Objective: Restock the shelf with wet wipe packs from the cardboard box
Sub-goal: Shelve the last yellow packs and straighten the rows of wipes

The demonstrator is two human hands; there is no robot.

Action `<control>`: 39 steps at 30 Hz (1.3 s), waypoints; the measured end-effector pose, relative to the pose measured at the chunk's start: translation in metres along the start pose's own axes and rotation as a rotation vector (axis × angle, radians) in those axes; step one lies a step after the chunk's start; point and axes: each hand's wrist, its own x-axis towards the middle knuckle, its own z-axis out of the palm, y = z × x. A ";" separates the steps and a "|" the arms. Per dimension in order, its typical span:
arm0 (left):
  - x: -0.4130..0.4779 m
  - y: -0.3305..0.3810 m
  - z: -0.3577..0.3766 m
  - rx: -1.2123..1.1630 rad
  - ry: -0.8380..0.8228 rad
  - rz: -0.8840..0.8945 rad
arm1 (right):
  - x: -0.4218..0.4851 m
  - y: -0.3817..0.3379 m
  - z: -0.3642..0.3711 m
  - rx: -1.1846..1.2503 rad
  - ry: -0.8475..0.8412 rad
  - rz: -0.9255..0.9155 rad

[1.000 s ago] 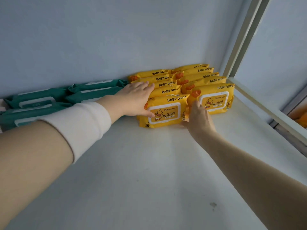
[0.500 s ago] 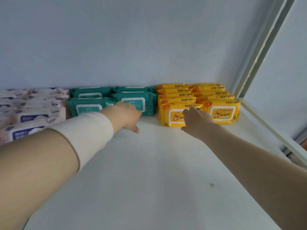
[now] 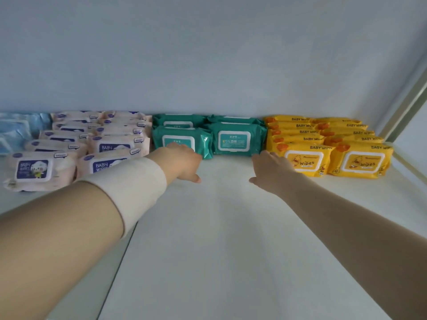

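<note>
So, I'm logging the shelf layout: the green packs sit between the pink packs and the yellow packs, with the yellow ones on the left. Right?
Not quite: the head view shows the yellow packs on the right, not the left. The green packs do sit between them and the pink packs.

Soft even light, slight blur, wide-angle bowing.

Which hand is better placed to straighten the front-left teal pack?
Left, probably: the left hand reaches the front of that teal pack, while the right hand sits by the yellow packs.
</note>
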 end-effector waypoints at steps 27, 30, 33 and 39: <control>0.118 -0.162 0.062 -0.275 0.375 -0.018 | 0.150 -0.120 0.060 0.714 0.213 0.229; 0.123 -0.162 0.064 -0.285 0.374 -0.010 | 0.161 -0.126 0.062 0.754 0.249 0.285; 0.126 -0.162 0.068 -0.275 0.419 0.004 | 0.168 -0.127 0.066 0.763 0.279 0.315; 0.131 -0.163 0.075 -0.295 0.462 -0.004 | 0.178 -0.126 0.070 0.679 0.287 0.294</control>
